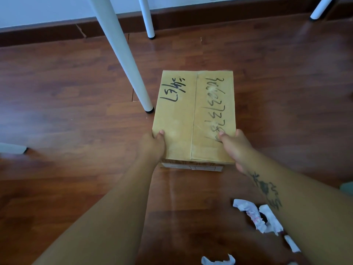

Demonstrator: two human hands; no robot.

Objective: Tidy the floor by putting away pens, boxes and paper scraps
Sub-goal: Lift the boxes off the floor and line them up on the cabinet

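Observation:
A closed brown cardboard box (193, 111) with black handwriting on its top flaps is in the middle of the view, over the wooden floor. My left hand (153, 145) grips its near left corner, thumb on top. At the near right corner my right hand (236, 146) grips it the same way. Whether the box rests on the floor or is lifted I cannot tell. Torn white paper scraps (257, 215) with red print lie on the floor at the lower right, under my right forearm. One more paper scrap (217, 261) lies at the bottom edge.
A white table leg (129, 60) stands just left of the box, almost touching it. Two more white legs (147, 18) (321, 8) stand near the dark skirting board (47, 34) at the back. A pale object (13, 148) lies at the left edge.

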